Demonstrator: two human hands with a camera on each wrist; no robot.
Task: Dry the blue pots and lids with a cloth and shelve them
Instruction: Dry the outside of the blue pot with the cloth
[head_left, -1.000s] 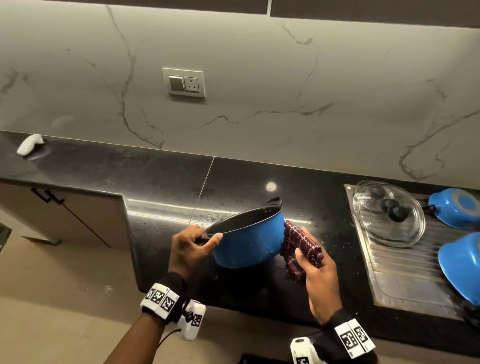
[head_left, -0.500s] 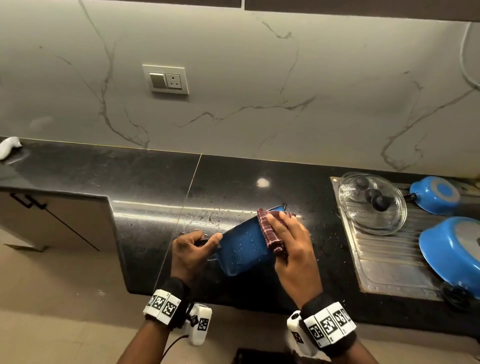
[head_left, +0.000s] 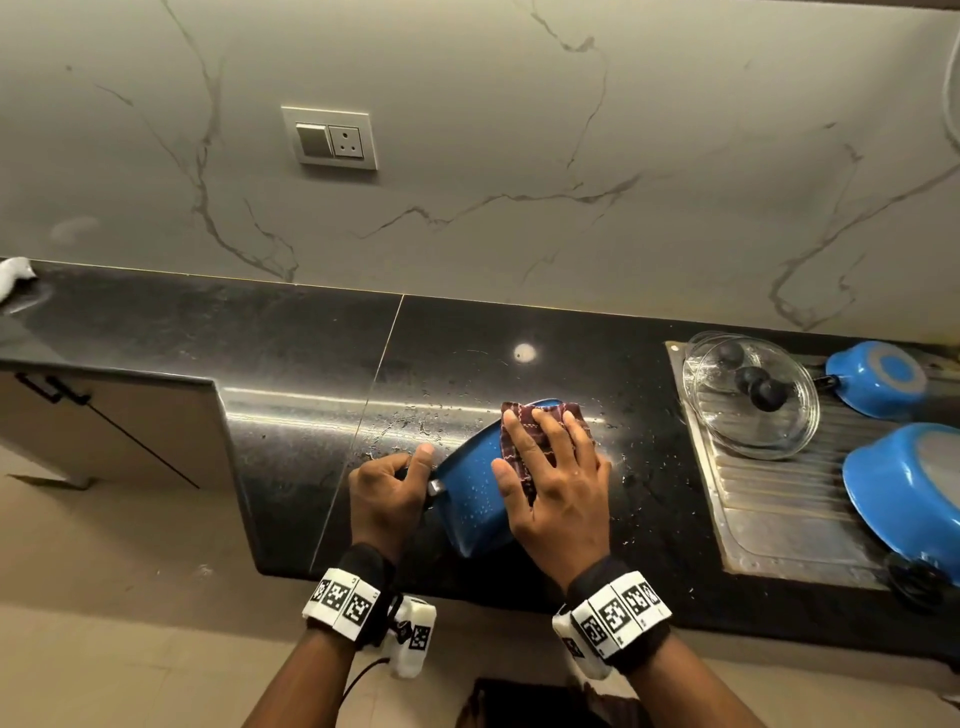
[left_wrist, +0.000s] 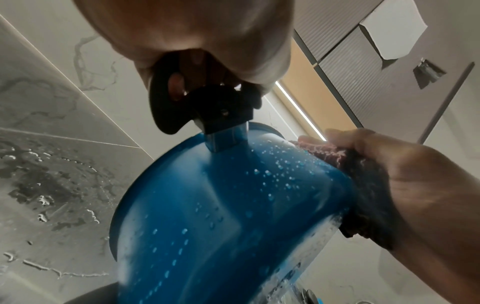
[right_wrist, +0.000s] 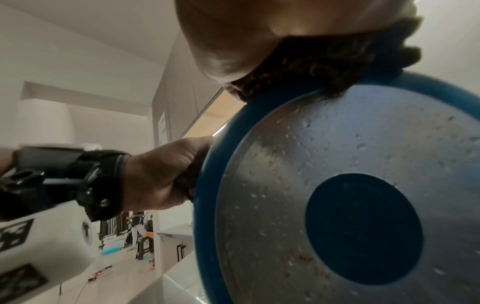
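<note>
A wet blue pot is tipped on its side above the black counter, its mouth turned away from me. My left hand grips the pot's black side handle. My right hand lies flat with spread fingers on the pot's wall, pressing a dark red checked cloth against it. Water drops cover the blue wall. The right wrist view shows the pot's grey base with the cloth over its upper edge. The pot's inside is hidden.
On the steel drainboard at the right lie stacked glass lids with black knobs and two upturned blue pots. Spilled water beads on the counter near the pot. A wall socket sits above; a lower cabinet stands left.
The pot has tipped from upright onto its side. My right hand has moved from beside the pot onto its wall, spreading flat over the cloth. The left hand kept its hold on the handle.
</note>
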